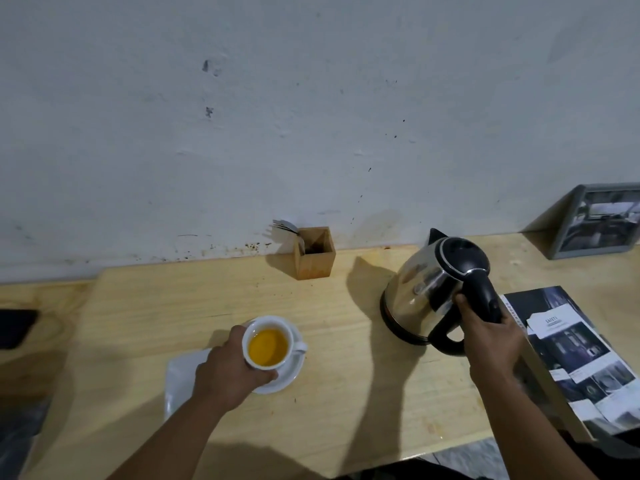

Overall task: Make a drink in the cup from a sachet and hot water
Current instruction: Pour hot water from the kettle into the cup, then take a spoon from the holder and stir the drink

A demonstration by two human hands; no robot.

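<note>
A white cup (266,344) filled with orange-yellow liquid stands on a white saucer (289,375) at the middle of the wooden table. My left hand (228,372) wraps around the cup's left side. A steel kettle (426,289) with a black lid and handle sits on the table to the right, its spout pointing away toward the wall. My right hand (488,337) is closed around the kettle's black handle. A white sachet-like packet (181,379) lies flat left of the saucer, partly under my left forearm.
A wooden box (315,254) holding metal cutlery stands against the wall. A printed booklet (575,358) lies at the right edge, a framed picture (595,221) behind it. A dark flat object (15,327) rests at the far left. The table's front edge (381,460) is close.
</note>
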